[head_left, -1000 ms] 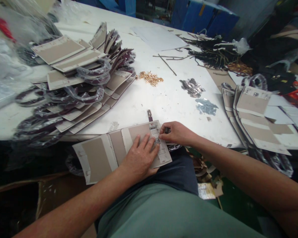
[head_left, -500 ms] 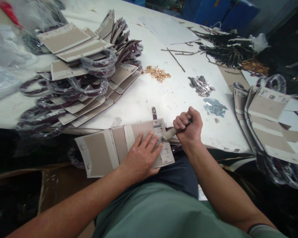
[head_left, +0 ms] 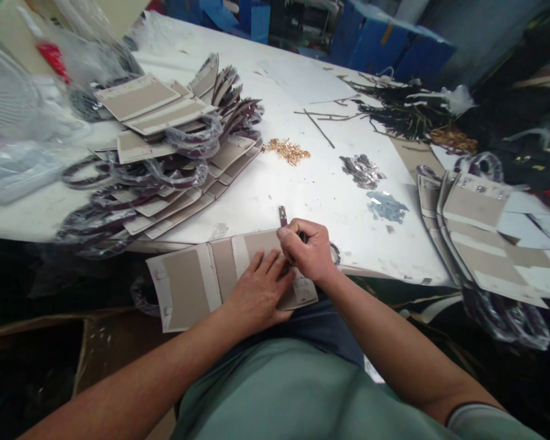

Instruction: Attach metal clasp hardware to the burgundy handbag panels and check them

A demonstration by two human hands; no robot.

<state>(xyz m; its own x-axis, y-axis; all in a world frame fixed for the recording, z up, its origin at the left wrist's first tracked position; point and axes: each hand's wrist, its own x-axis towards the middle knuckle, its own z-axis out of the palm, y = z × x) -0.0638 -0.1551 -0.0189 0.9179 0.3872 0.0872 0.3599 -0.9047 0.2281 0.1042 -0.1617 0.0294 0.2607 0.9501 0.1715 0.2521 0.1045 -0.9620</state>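
A beige bag panel with white edges (head_left: 183, 284) lies at the table's front edge, partly over my lap. My left hand (head_left: 259, 293) rests flat on it with fingers spread, pressing it down. My right hand (head_left: 309, 250) is closed in a fist around a hand tool (head_left: 303, 236) above the panel's right end. Only the dark end of the tool's handle shows; its tip and the metal fittings below are hidden by the fist. A dark strap with a metal end (head_left: 282, 216) sticks out beyond the panel's far edge.
A pile of similar panels with plastic-wrapped handles (head_left: 165, 177) stands at left, more panels (head_left: 474, 235) at right. Small gold pieces (head_left: 288, 151), silver plates (head_left: 362, 170) and bluish plates (head_left: 387, 206) lie on the white table (head_left: 302, 189). Black strips (head_left: 407, 110) are heaped farther back.
My right hand has moved left and turned over the panel's right end, and the tool has swung from lying sideways to more upright. My left hand stays on the panel. The view has shifted slightly.
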